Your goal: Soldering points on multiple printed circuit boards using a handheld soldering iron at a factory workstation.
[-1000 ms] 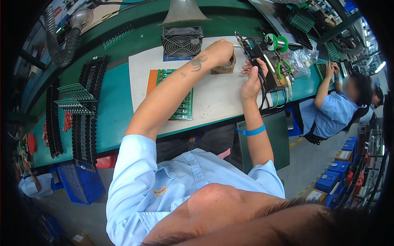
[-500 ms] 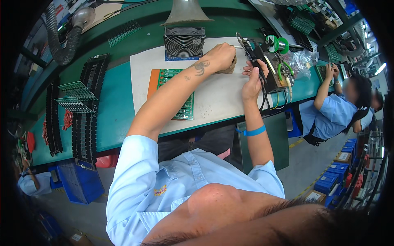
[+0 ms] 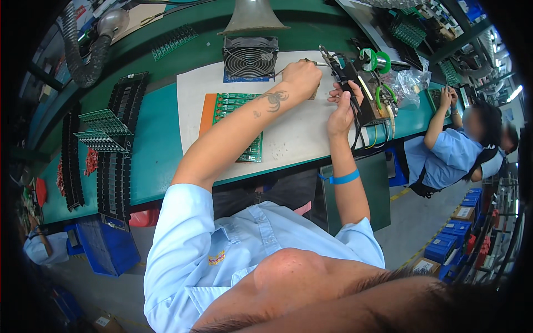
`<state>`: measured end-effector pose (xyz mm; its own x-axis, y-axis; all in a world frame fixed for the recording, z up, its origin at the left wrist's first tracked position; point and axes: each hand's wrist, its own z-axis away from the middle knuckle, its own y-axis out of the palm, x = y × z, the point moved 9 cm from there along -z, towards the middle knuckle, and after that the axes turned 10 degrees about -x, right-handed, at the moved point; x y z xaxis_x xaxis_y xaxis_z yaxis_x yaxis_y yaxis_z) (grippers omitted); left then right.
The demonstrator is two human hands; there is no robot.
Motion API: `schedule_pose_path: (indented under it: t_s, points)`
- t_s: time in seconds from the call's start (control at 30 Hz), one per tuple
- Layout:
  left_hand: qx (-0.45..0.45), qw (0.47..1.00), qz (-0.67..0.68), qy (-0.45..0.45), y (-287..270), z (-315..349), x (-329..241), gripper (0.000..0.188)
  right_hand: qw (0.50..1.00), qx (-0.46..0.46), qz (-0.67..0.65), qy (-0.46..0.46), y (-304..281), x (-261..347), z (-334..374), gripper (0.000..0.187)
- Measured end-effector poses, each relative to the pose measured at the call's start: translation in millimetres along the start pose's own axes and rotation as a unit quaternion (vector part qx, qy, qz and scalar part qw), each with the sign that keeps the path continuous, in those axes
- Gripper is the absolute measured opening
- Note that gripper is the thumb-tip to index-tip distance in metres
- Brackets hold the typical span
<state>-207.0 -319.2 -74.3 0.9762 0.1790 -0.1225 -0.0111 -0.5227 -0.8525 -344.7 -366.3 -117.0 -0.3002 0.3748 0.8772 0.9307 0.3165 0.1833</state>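
Note:
My left hand [image 3: 302,79] is closed over the white sheet [image 3: 288,127], right of a black fan [image 3: 250,61]. A bit of something brown [image 3: 316,93] shows under its fingers; what they grip is hidden. My right hand [image 3: 342,111] is wrapped round the black handle of a soldering iron [image 3: 337,69], with its metal end pointing up and away and dark cords hanging down. My left forearm passes over a green circuit board panel [image 3: 252,151] lying on the sheet beside an orange strip [image 3: 207,111].
Right of my hands stand a dark box-shaped unit [image 3: 373,102] and a green solder spool [image 3: 381,60]. At left are black slotted racks [image 3: 114,183] with upright green boards [image 3: 102,141]. A fume funnel [image 3: 252,16] stands behind the fan. A co-worker [image 3: 444,150] sits at right.
My left hand has shifted slightly and turned over the brown thing, which now shows less. The far-left board strip has moved slightly right. My right hand stays in place with the iron.

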Motion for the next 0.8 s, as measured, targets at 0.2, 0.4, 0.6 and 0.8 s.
schedule_pose_path:
  t_s: [0.2, 0.4, 0.6, 0.8]
  points:
    - [-0.072, 0.994, -0.078, 0.037, -28.4, 3.7, -6.1, 0.009, 0.999, -0.002, -0.027, 0.027, 4.1, 6.3, 1.1, 0.033]
    - [-0.121, 0.985, 0.090, 0.082, -103.0, 66.5, -8.8, 0.018, 0.997, -0.038, 0.046, -0.046, -18.7, 10.7, 8.5, 0.036]
    - [-0.126, 0.970, 0.195, -0.067, -165.3, 157.4, 63.2, 0.029, 0.987, 0.018, 0.157, -0.041, -27.8, 23.1, 41.2, 0.040]
    - [-0.253, 0.938, 0.183, -0.151, -159.9, 197.4, 148.6, 0.027, 0.987, 0.045, 0.154, -0.025, -13.8, 49.9, 56.3, 0.033]
